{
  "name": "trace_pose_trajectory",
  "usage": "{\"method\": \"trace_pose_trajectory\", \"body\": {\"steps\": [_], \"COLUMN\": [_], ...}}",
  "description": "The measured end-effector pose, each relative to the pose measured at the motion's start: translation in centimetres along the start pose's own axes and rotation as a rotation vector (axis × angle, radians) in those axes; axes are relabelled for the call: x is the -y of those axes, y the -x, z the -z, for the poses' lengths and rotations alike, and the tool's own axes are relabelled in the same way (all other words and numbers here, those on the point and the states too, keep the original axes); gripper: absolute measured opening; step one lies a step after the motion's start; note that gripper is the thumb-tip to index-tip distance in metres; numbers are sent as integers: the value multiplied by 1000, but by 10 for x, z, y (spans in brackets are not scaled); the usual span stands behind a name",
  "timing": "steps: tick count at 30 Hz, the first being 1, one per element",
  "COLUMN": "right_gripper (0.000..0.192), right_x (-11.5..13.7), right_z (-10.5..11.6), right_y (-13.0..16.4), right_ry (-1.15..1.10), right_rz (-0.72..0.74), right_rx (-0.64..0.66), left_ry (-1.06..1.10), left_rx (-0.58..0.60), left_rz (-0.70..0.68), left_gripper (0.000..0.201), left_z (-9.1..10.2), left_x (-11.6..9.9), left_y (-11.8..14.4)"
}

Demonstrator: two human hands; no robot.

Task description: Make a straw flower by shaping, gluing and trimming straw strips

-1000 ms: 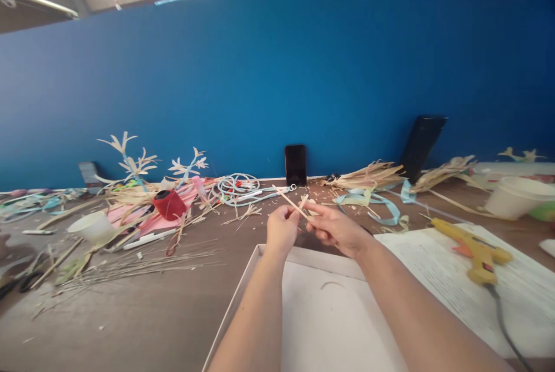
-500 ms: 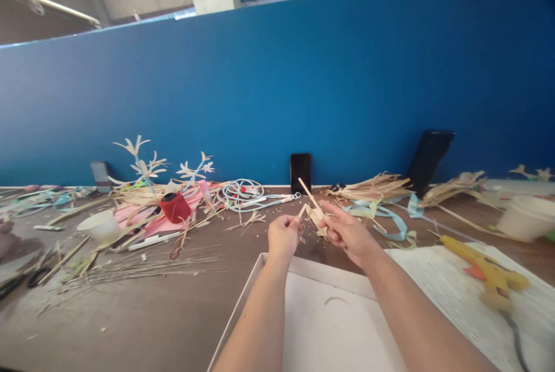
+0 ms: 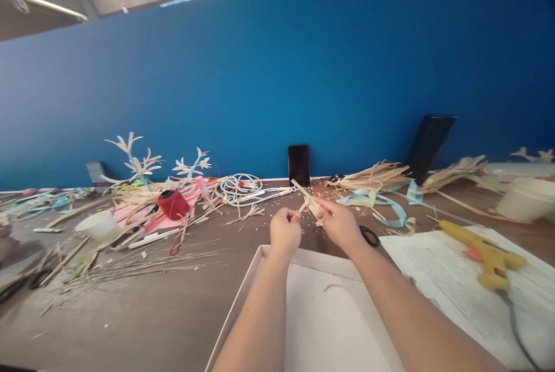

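Straw strip (image 3: 307, 201), pale and thin, is sitting above the white tray (image 3: 255, 268), pinched between both hands. Left hand (image 3: 285, 232) is curling shut around its lower end; right hand (image 3: 339, 223) is nipping the frayed middle. Shaping looks barely begun, with loose straw lying all around.

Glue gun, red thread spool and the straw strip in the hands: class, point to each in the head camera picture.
Glue gun (image 3: 485, 252): head view, on its yellow body.
Red thread spool (image 3: 173, 205): head view, on its wound side.
Straw strip (image 3: 306, 196): head view, on its middle, above the fingers.
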State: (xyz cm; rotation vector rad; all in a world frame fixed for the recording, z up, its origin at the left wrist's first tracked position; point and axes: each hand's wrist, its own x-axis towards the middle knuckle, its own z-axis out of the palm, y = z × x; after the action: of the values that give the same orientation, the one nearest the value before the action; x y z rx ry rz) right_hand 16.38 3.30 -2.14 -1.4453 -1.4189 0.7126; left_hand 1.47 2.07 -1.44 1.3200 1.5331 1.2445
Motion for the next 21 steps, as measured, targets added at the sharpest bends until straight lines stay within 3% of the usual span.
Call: {"method": "trace_pose_trajectory", "body": {"steps": [2,5,6,8,14,21], "right_gripper": [43,48,50,50,49,47], "right_x": [-10,-21,-23,-22,-16,-18], "right_z": [9,19,21,21,19,16], "right_y": [-7,-13,-14,-16,-17,-16], "right_ry": [-58,-293,-367,-466,-596,-628], "right_rz": [-96,-139,-125,-91,-106,-97], "right_rx": [-179,-355,-381,-418,-489,-485], "left_ry": [40,-46,-99,-206,-453,-543], "left_rx": [144,682,807,936,973,886], "left_rz": [-8,-34,-23,1,22,-19], "left_gripper": [15,19,19,19,33,22], "left_z": [6,15,17,19,18,14], "left_x": [-10,-25,-28,-31,-27,-17], "left_y": [8,23,27,32,31,28]}}
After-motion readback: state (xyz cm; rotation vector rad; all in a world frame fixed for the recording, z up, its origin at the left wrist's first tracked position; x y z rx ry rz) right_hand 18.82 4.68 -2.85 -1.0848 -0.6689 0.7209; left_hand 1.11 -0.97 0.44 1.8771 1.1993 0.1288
